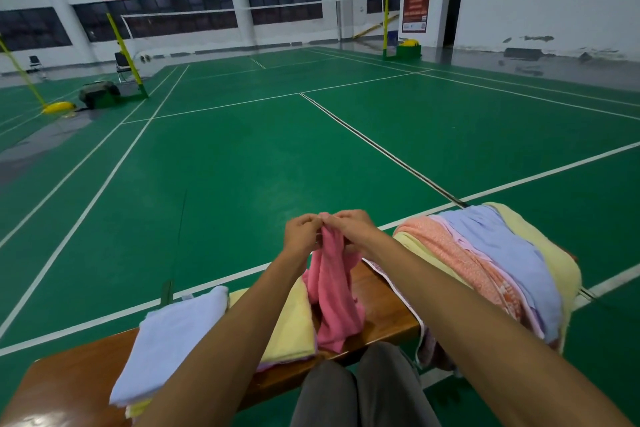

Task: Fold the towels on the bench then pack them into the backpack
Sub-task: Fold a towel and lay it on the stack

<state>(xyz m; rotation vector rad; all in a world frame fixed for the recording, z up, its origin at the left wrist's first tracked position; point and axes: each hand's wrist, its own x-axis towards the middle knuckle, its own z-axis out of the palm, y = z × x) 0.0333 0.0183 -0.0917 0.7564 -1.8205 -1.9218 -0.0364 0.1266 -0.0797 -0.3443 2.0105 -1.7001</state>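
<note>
A pink towel hangs bunched above the wooden bench, its lower end touching the seat. My left hand and my right hand pinch its top edge close together. On the bench to the left lie a folded pale blue towel and a folded yellow towel. At the right end a heap of unfolded towels drapes over the bench: orange patterned, lilac-blue and yellow. No backpack is recognisable near the bench.
The bench stands on a green badminton court with white lines. My knees show below the bench edge. Far off at the left are net posts, a dark bag on the floor and chairs.
</note>
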